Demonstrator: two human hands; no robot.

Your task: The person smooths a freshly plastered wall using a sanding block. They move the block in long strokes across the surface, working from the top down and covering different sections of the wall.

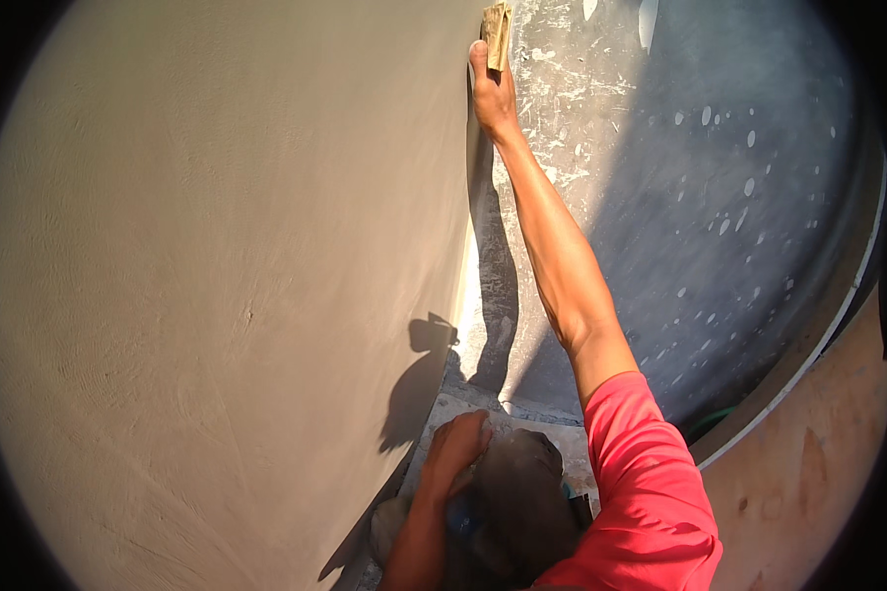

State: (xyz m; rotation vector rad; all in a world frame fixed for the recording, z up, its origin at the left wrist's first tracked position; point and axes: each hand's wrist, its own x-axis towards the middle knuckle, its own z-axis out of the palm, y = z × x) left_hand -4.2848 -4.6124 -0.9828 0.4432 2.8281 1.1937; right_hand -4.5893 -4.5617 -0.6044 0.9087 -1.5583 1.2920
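My right hand (493, 98), at the end of a long outstretched arm, grips a yellowish, wooden-looking block (498, 37) at the top of the view. The thumb lies along its left side. The block is at the edge of a smooth grey-beige plastered wall (217, 246), where it meets a speckled grey surface; whether it touches the plaster I cannot tell. Low in the middle, my left hand (458, 443) is closed, fingers curled, beside my dark-clothed knee (527, 463). Anything within those fingers is hidden.
The speckled grey surface (719, 197) carries white spots and lies partly in shade. A pale ledge (552, 428) runs below it. At the right a curved light edge (808, 369) borders a brownish board (808, 473). My shadow falls across the plaster.
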